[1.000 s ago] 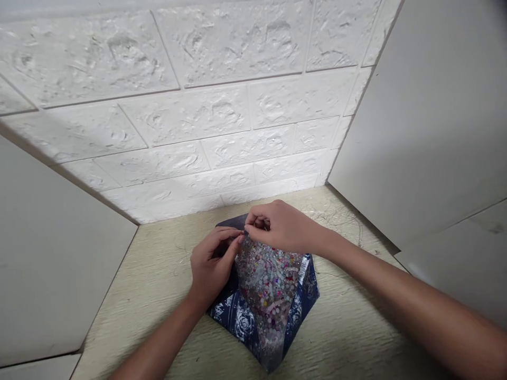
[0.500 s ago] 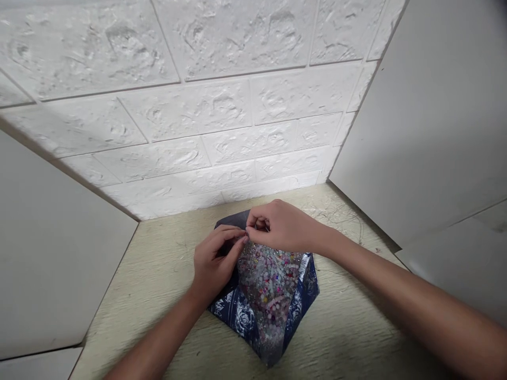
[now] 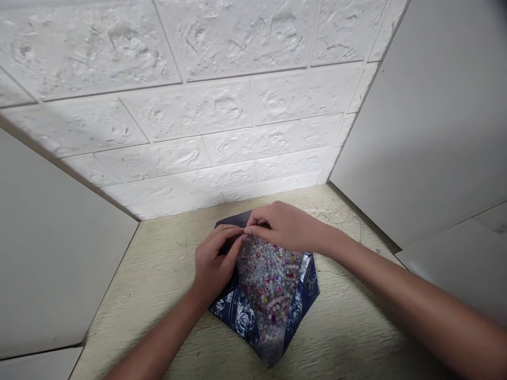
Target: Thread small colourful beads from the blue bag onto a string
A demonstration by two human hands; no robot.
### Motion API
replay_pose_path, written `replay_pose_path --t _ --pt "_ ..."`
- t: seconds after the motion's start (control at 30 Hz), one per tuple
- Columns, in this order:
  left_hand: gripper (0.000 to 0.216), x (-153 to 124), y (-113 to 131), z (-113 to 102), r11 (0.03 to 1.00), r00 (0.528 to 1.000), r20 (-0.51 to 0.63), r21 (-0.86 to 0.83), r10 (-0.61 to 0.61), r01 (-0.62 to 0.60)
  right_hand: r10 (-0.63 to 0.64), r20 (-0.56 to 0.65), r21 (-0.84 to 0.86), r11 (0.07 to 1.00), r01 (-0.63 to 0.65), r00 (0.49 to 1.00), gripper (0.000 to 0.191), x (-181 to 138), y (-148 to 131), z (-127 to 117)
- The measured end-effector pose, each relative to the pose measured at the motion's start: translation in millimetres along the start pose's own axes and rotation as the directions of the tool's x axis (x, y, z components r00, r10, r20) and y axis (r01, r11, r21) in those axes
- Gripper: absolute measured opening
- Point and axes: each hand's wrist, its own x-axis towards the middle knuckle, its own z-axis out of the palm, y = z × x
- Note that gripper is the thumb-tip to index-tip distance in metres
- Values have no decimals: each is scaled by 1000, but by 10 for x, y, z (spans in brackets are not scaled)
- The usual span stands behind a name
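Observation:
A clear plastic bag of small coloured beads (image 3: 267, 287) lies on a dark blue cloth with white flower prints (image 3: 237, 316) on the pale wooden table (image 3: 158, 274). My left hand (image 3: 214, 264) rests on the bag's left side, thumb and fingers pinched at its top edge. My right hand (image 3: 283, 227) is curled over the bag's top, fingertips pinched together right against the left fingertips. What sits between the fingertips is too small to make out.
A white textured brick wall (image 3: 206, 116) rises just behind the table. Plain white panels stand at the left (image 3: 47, 253) and right (image 3: 428, 121). Thin loose threads (image 3: 336, 211) lie on the table at the back right.
The fingertips of both hands have shifted slightly at the bag's top, staying pinched close together. The bag and cloth have barely moved.

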Motion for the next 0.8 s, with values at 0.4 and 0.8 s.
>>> replay_pose_path --t 0.4,0.8 --pt "8 10 13 -9 998 998 -9 23 54 -54 31 73 146 988 -42 997 29 15 16 17" --pt "7 -3 12 -12 998 996 89 -57 -10 15 44 128 322 943 -83 991 18 16 65 37"
